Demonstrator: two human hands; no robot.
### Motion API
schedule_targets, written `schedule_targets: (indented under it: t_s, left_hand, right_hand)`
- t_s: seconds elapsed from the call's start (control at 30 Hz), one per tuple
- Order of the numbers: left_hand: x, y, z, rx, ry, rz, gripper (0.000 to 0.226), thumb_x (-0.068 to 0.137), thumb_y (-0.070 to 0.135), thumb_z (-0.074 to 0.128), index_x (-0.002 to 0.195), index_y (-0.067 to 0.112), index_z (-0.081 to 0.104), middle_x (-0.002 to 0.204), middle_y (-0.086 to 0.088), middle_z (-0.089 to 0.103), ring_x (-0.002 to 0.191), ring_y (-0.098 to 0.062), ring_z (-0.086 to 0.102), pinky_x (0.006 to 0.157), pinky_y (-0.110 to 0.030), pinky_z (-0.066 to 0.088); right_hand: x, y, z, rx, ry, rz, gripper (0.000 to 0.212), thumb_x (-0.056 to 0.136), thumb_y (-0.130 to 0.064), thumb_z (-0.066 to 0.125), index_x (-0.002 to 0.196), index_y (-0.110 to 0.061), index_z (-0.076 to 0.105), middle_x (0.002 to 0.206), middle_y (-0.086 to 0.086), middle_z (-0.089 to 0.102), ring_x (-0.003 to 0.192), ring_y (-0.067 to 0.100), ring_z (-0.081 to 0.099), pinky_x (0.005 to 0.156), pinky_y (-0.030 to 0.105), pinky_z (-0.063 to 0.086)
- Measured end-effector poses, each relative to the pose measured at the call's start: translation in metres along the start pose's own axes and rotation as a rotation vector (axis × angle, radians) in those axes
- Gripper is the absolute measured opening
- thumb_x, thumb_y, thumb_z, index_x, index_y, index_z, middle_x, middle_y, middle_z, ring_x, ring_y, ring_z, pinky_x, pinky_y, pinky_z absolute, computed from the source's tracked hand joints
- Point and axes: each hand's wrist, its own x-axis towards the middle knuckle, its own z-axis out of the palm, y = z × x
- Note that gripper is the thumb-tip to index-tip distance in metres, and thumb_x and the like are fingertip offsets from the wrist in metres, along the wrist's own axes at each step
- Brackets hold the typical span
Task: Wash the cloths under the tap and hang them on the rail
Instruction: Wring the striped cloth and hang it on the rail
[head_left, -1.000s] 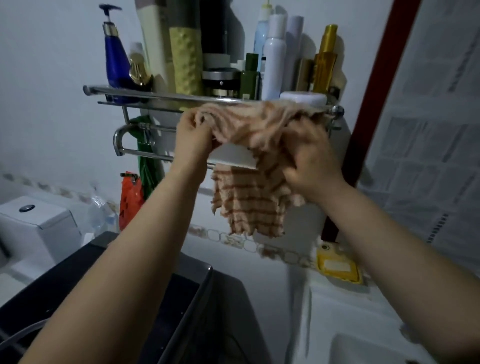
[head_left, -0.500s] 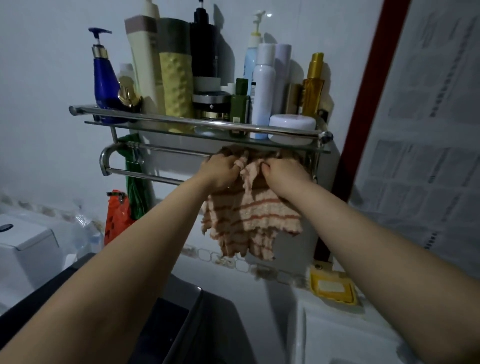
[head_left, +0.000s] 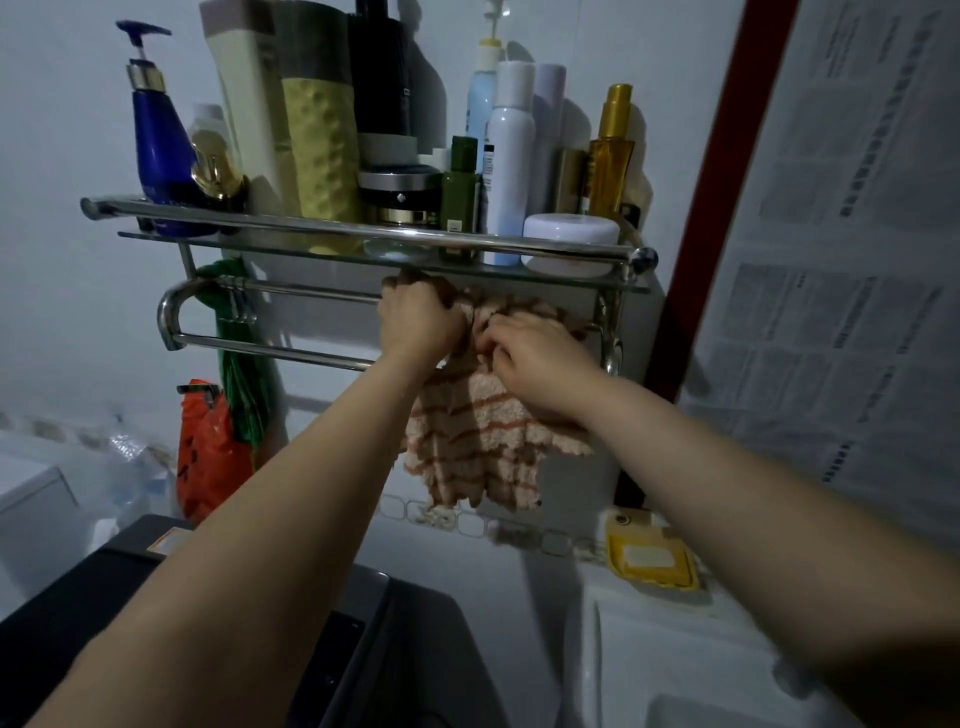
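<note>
We see both arms reaching up to the towel rail (head_left: 291, 349) fixed to the wall under the glass shelf (head_left: 332, 244). A striped cloth (head_left: 478, 441), peach with darker orange bands, is draped over the rail near its right end, and most of it hangs down in front of the wall tiles, its ragged lower edge well above the sink (head_left: 691, 670).

The left hand (head_left: 418, 325) is curled into a fist around a bunched part of the cloth at the top, right at the rail and just under the shelf. The right hand (head_left: 535, 358) sits just beside it, fingers bent and pinching the cloth's upper folds, with its wrist lying across the hanging fabric. The two hands are close together, nearly touching, with a ridge of cloth between them. How the cloth wraps behind the rail is hidden by the hands, so we cannot tell how far it goes over.

On the shelf stand many bottles, among them a blue pump bottle (head_left: 156, 140) at the left, a white spray can (head_left: 511, 156), a gold bottle (head_left: 610, 156) at the right and a low white jar (head_left: 571, 236). An orange bag (head_left: 208, 457) and something green hang at the left end of the rail. A yellow soap dish (head_left: 649, 561) rests on the sink's back edge.
</note>
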Motion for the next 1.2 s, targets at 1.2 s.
schedule_targets:
  t_s: [1.2]
  left_hand:
    - [-0.015,-0.004,-0.015,-0.471,-0.175,-0.228,0.012,0.093,0.02,0.055,0.099,0.017,0.065,0.098,-0.002,0.067,0.09,-0.019,0.062,0.084,-0.032,0.051]
  right_hand:
    - [-0.028,-0.001,-0.012,-0.133,-0.026,0.347,0.05,0.098,-0.05,0.03,0.123,-0.018,0.059,0.12,0.013,0.058,0.106,0.031,0.056,0.085,0.038,0.044]
